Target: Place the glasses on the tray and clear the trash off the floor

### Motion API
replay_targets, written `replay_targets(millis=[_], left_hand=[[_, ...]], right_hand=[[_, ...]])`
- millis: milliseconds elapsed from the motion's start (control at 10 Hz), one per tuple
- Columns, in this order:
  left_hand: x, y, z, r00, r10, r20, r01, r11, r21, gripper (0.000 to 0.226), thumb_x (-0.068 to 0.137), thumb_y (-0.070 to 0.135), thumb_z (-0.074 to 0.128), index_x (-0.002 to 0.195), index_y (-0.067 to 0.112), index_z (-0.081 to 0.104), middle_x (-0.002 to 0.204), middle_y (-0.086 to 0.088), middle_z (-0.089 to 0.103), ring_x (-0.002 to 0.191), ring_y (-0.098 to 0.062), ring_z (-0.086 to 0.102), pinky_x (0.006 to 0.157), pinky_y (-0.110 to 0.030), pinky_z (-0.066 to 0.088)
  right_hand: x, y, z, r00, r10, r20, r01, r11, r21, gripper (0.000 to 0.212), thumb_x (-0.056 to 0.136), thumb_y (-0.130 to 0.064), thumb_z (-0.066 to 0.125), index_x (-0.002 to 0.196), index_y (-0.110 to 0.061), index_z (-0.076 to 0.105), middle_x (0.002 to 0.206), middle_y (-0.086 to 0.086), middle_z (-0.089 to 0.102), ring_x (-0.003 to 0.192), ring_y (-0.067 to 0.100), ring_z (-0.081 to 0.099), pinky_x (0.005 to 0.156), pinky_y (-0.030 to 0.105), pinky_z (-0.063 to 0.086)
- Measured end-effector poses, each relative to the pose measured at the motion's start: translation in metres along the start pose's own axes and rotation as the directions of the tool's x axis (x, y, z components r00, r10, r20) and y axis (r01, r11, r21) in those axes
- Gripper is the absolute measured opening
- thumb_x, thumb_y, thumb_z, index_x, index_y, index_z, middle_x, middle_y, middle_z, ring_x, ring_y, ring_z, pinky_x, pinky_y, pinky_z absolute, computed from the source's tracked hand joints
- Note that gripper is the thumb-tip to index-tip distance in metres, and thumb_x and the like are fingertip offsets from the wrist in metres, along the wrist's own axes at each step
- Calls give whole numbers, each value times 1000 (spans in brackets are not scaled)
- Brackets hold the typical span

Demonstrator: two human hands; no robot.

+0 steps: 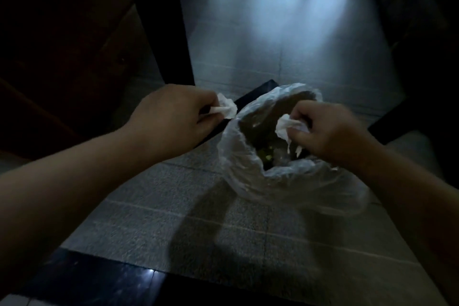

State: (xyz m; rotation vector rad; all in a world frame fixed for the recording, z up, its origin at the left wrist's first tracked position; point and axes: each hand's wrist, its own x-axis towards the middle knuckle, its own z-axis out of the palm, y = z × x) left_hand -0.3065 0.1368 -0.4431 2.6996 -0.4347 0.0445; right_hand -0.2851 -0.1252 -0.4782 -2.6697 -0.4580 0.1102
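A bin lined with a clear plastic bag [238, 171] stands on the tiled floor, with some yellowish scraps at its bottom. My left hand [171, 117] holds a crumpled white tissue [227, 108] just left of the bag's rim. My right hand [330, 131] grips another crumpled white tissue [285, 126] right over the bag's open mouth. No glasses and no tray are in view.
The scene is dim. A dark furniture leg [161, 20] rises behind my left hand, and dark wooden furniture [62, 45] fills the left. More dark furniture [427, 45] stands at the right. A black floor strip [99, 278] runs along the near edge.
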Motion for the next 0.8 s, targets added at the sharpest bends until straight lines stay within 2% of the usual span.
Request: replay_targets(millis=[100, 200, 300, 400, 500, 600, 700, 800], left_hand=[[19, 19, 12, 998, 56, -7, -55, 998, 28, 20, 88, 40, 55, 87, 22, 64, 70, 6, 58, 64, -13, 54, 56, -31, 41], [32, 35, 28, 998, 63, 15, -64, 996, 57, 22, 88, 41, 54, 89, 21, 64, 77, 0, 63, 69, -19, 58, 59, -33, 45], [37, 49, 45, 994, 84, 66, -92, 986, 136, 22, 89, 42, 51, 86, 22, 61, 75, 2, 59, 71, -21, 57, 61, -34, 47], [33, 58, 63, 986, 72, 148, -106, 966, 234, 24, 90, 41, 49, 92, 20, 60, 80, 3, 57, 71, -18, 56, 58, -31, 44], [29, 64, 72, 978, 68, 199, -113, 968, 226, 36, 87, 45, 52, 115, 23, 55, 113, -1, 55, 98, -20, 56, 71, -34, 48], [25, 76, 63, 968, 139, 209, -195, 940, 279, 57, 87, 48, 49, 137, 22, 39, 137, -6, 45, 118, -24, 47, 88, -37, 44], [20, 88, 36, 958, 238, 159, -280, 893, 352, 66, 87, 51, 44, 144, 20, 31, 149, -11, 36, 133, -29, 36, 103, -43, 36], [3, 102, 3, 958, 261, 120, -287, 861, 420, 69, 86, 55, 41, 143, 17, 32, 153, -15, 30, 138, -32, 30, 107, -47, 31]], right_hand=[[-1, 17, 2, 989, 134, 65, -128, 989, -78, 20, 81, -36, 69, 98, -29, 61, 81, -4, 59, 78, 20, 59, 68, 34, 48], [-4, 27, 1, 988, 130, 81, -122, 988, -90, 39, 79, -41, 70, 114, -28, 59, 94, -5, 58, 85, 18, 57, 72, 34, 48], [-9, 32, -6, 992, 121, 45, -118, 991, -59, 41, 77, -40, 71, 114, -27, 58, 101, -3, 54, 90, 18, 55, 78, 35, 49], [-18, 33, -15, 993, 113, 25, -112, 993, -30, 39, 77, -40, 70, 112, -26, 57, 106, 1, 56, 95, 20, 56, 82, 38, 50], [-31, 30, -24, 998, 46, 38, -44, 997, -66, 54, 80, -45, 68, 127, -23, 52, 125, 6, 55, 114, 25, 52, 94, 40, 46], [-44, 25, -34, 999, -17, 51, 27, 981, -194, 76, 80, -55, 62, 144, -23, 36, 148, 9, 41, 135, 31, 37, 108, 48, 34], [-54, 17, -52, 996, -90, 16, 91, 961, -260, 83, 80, -60, 58, 148, -23, 28, 155, 10, 31, 141, 31, 29, 112, 49, 28], [-63, 0, -76, 991, -107, 75, 126, 940, -318, 83, 81, -61, 55, 149, -24, 26, 159, 13, 24, 144, 32, 23, 116, 51, 24]])
